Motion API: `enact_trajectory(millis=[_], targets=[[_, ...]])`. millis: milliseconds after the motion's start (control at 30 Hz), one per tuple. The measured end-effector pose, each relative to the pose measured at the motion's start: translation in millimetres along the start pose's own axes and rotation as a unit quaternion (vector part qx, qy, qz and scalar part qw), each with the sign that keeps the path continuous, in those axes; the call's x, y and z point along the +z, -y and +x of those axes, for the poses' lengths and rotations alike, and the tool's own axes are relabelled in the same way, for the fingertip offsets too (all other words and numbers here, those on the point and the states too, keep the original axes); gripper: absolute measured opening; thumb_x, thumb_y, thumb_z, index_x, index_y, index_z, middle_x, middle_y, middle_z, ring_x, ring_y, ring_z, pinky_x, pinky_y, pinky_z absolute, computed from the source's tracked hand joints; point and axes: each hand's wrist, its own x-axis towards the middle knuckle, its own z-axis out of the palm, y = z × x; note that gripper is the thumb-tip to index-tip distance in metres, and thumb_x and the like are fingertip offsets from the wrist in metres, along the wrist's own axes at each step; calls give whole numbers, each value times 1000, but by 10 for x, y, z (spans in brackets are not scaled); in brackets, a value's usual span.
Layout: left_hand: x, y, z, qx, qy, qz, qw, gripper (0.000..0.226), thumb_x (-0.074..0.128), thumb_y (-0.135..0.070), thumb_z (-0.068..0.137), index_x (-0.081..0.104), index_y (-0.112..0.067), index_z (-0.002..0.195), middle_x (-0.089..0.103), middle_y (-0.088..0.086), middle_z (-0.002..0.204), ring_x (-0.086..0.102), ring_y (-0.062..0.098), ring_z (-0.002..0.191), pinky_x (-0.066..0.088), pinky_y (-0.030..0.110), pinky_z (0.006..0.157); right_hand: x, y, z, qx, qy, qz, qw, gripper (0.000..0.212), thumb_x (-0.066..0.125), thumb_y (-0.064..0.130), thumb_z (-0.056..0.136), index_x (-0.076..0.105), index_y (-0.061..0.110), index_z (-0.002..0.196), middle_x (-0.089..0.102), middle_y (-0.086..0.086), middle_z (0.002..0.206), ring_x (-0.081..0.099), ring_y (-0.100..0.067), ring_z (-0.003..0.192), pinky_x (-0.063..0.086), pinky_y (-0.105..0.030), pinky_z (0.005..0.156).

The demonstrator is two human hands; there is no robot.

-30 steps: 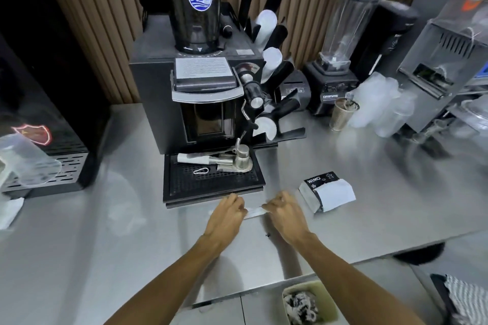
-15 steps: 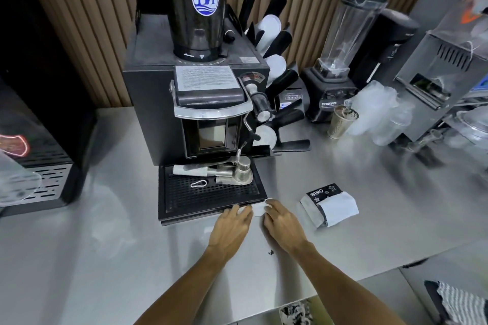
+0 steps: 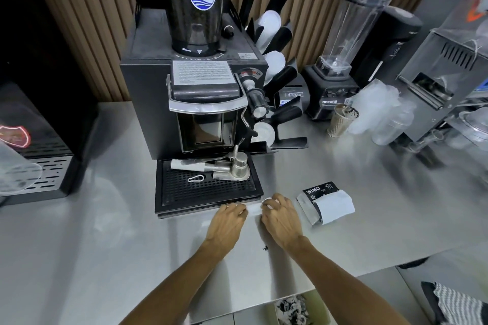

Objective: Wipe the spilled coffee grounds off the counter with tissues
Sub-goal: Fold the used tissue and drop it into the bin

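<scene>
Left hand: the left hand [image 3: 228, 221] lies just below the centre of the frame, its fingers curled down onto the left end of a thin white tissue [image 3: 254, 209].
Right hand: the right hand [image 3: 281, 219] is just beside it, fingers bent and pinching the tissue's right end.
Tissue: a short strip shows between the two hands, low against the grey stainless-steel counter [image 3: 105, 258] and right against the front edge of the black perforated drip tray [image 3: 208, 188] of the tall black coffee grinder [image 3: 195, 103].
Change: over the last second the hands have slid up the frame from open counter to the tray's edge, first closing together, now slightly apart again with the tissue between them.
Grounds: a small dark speck of coffee grounds [image 3: 264, 247] sits behind the hands, between the wrists, untouched by the tissue.
Meaning: the pass seems to have swept toward the tray, yet that speck is not yet wiped, so the job looks unfinished.
Nearby: a black-and-white soft tissue pack [image 3: 326, 206] lies to the right of the hands.
</scene>
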Motion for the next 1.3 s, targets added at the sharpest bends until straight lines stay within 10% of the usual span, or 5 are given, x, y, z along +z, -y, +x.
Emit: enact_trajectory(millis=[367, 633, 767, 1067, 1300], targets=[[-33, -45, -190, 57, -28, -12, 998, 43, 90, -6, 52, 74, -19, 89, 68, -8, 91, 58, 12, 64, 44, 22, 45, -161, -14, -231, 83, 59, 99, 990, 12, 56, 6, 91, 66, 11, 96, 67, -8, 85, 62, -27, 74, 53, -37, 65], [-93, -261, 193, 44, 22, 0, 999, 42, 49, 9, 85, 54, -6, 124, 54, 3, 127, 50, 22, 114, 44, 32, 93, -14, -167, -284, 87, 30, 28, 995, 10, 76, 6, 73, 74, 13, 80, 63, -4, 84, 59, -21, 67, 50, -27, 47], [-14, -237, 199, 70, 23, -55, 996, 34, 57, 4, 88, 61, -12, 118, 59, -3, 124, 51, 19, 109, 49, 29, 82, 56, -150, -471, 103, -11, 29, 994, 31, 41, 13, 87, 71, 11, 80, 56, -3, 75, 53, -19, 63, 45, -26, 46], [179, 5, -163, 158, -23, -139, 977, 38, 85, -4, 66, 76, -26, 95, 68, -16, 97, 58, 8, 83, 44, 17, 54, 89, 465, -965, 231, -22, 178, 956, 17, 50, 11, 95, 65, 4, 95, 48, -4, 89, 43, -18, 80, 45, -26, 57], [211, 157, -205, 130, -19, -197, 971, 26, 60, -10, 93, 70, -17, 116, 66, -2, 119, 62, 18, 104, 50, 24, 81, -37, 428, -978, 285, -31, 276, 918, 21, 55, 0, 88, 68, 3, 105, 51, -7, 101, 49, -13, 83, 41, -15, 77]])
